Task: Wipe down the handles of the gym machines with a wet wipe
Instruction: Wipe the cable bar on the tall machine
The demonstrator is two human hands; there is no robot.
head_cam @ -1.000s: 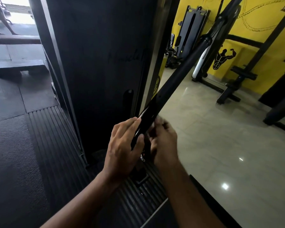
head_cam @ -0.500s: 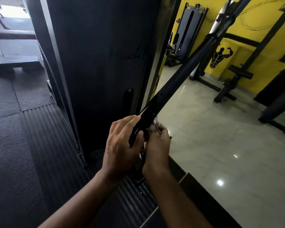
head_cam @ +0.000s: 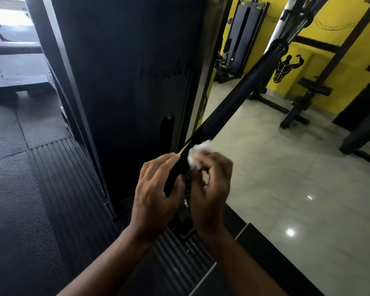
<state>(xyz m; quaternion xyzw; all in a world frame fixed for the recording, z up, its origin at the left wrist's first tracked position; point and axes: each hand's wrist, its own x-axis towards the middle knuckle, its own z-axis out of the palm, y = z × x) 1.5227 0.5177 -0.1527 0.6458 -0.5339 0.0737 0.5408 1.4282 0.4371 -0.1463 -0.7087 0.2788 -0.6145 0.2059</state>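
Wiping of a cable-machine bar handle (head_cam: 241,90), seen from the head camera. The long black handle slants from lower centre up to the right, in front of the dark machine panel (head_cam: 126,82). The left hand (head_cam: 156,189) grasps the handle near its lower end, fingers laid over the top and thumb closed underneath, steadying it. The right hand (head_cam: 209,189) is curled round a bunched white wet wipe (head_cam: 198,153) and presses it against the right side of the handle, just above the left hand's fingers. A metal clip (head_cam: 185,202) hangs below the handle between the two hands. Ribbed rubber mat (head_cam: 58,189) lies at left, glossy tiled floor (head_cam: 297,189) at right.

Progress, as a judgement: the work is in the wiping step on this handle and appears early. The wipe sits only at the lower end, and the long upper stretch shows no contact. Handles on the machines by the yellow wall (head_cam: 340,39) would remain to be done.

Compared with half a second earlier: the wipe was then almost hidden behind the right hand's fingers. It now shows as a white wad, with the right hand slightly higher along the handle. The left hand's hold is unchanged.
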